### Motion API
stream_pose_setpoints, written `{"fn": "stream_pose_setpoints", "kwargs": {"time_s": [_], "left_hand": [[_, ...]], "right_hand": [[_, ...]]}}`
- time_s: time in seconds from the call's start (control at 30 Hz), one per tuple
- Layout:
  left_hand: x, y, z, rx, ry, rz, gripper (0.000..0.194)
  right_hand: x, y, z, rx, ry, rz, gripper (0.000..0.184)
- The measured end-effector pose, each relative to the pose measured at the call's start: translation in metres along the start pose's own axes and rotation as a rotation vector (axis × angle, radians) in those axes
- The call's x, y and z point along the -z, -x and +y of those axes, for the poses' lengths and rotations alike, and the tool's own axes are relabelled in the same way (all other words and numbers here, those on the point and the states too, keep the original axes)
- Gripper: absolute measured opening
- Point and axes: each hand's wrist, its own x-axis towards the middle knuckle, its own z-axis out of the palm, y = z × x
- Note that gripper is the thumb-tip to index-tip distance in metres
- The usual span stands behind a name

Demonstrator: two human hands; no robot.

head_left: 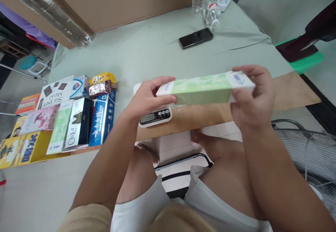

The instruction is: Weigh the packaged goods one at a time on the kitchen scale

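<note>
A long green-and-white carton [203, 88] is held up lengthwise above the table's front edge. My left hand [152, 97] grips its left end, thumb on the near side and fingers over the top. At its right end, my right hand [253, 97] is closed around the white end with the small blue logo. Below my left hand lies a white digital scale [156, 117]. Its buttons and display show, while my hand and the carton hide much of its platform.
Several packages, including a blue-and-white carton [101, 121] and a black-and-white box [78, 121], stand at the table's left. A phone [196, 38] lies farther back, near two plastic bottles [211, 13]. A cardboard panel [136, 1] rises behind. A fan [307, 151] stands at right.
</note>
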Motion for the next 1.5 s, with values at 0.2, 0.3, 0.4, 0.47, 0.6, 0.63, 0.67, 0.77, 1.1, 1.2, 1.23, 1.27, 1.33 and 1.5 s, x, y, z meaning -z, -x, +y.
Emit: {"fn": "stream_pose_setpoints", "kwargs": {"time_s": [0.2,0.3,0.4,0.47,0.6,0.63,0.67,0.77,1.1,1.2,1.23,1.27,1.33,1.5], "left_hand": [[-0.086,-0.053,-0.016,-0.081,-0.153,0.296,0.075],[-0.115,-0.065,-0.024,-0.164,-0.187,0.224,0.07],[-0.125,-0.063,-0.031,-0.164,-0.218,0.199,0.077],[-0.123,-0.061,-0.035,-0.102,-0.205,0.199,0.085],[-0.114,-0.059,-0.044,-0.026,-0.129,0.136,0.071],[-0.112,-0.058,-0.046,-0.027,-0.113,0.132,0.067],[-0.111,-0.058,-0.048,-0.029,-0.098,0.141,0.066],[-0.107,-0.058,-0.055,-0.015,-0.061,0.191,0.081],[-0.104,-0.06,-0.069,0.036,0.013,0.179,0.119],[-0.108,-0.057,-0.068,0.002,0.036,0.238,0.125],[-0.108,-0.054,-0.065,-0.028,0.021,0.275,0.123],[-0.107,-0.049,-0.06,-0.069,-0.001,0.313,0.118],[-0.101,-0.035,-0.046,-0.174,-0.052,0.379,0.104],[-0.067,0.008,-0.003,-0.274,-0.118,0.44,0.076]], "right_hand": [[0.02,-0.029,0.031,-0.151,0.238,0.287,0.033],[0.032,-0.039,0.041,-0.18,0.401,0.389,0.037],[0.045,-0.048,0.051,-0.351,0.534,0.438,0.045],[0.049,-0.052,0.057,-0.466,0.528,0.407,0.043],[0.045,-0.056,0.06,-0.536,0.485,0.364,0.024],[0.043,-0.056,0.059,-0.531,0.494,0.356,0.023],[0.041,-0.056,0.059,-0.524,0.503,0.346,0.024],[0.036,-0.056,0.059,-0.525,0.531,0.312,0.028],[0.014,-0.053,0.049,-0.541,0.586,0.279,0.026],[0.012,-0.052,0.051,-0.478,0.582,0.35,0.025],[0.012,-0.051,0.051,-0.428,0.576,0.378,0.025],[0.013,-0.049,0.05,-0.355,0.57,0.397,0.026],[0.013,-0.041,0.041,-0.108,0.566,0.391,0.028],[-0.03,-0.007,-0.003,0.379,0.45,0.182,0.026]]}}
